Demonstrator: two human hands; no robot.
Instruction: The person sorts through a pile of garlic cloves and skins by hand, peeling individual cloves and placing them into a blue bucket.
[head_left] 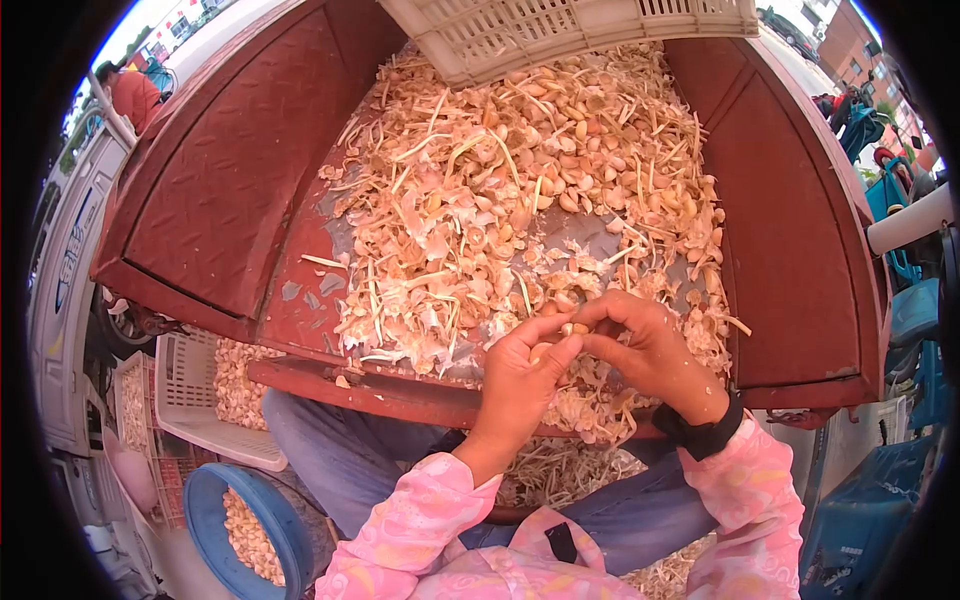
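Over the front edge of a heap of garlic cloves, skins and stems (450,220), my two hands meet. My left hand (525,375) is closed, with thumb and fingers pinched round garlic cloves. Close against it on the right, my right hand (640,345) pinches at a small clove (573,329) between the fingertips of both hands. The heap lies in a red metal cart bed (310,270). A dark band (705,428) is round my right wrist.
A cream plastic crate (570,35) stands at the back of the bed. At lower left are a blue bucket (205,520) and a white basket (185,385), both holding cloves. Red side panels (790,240) flank the heap. A person (135,95) is at far upper left.
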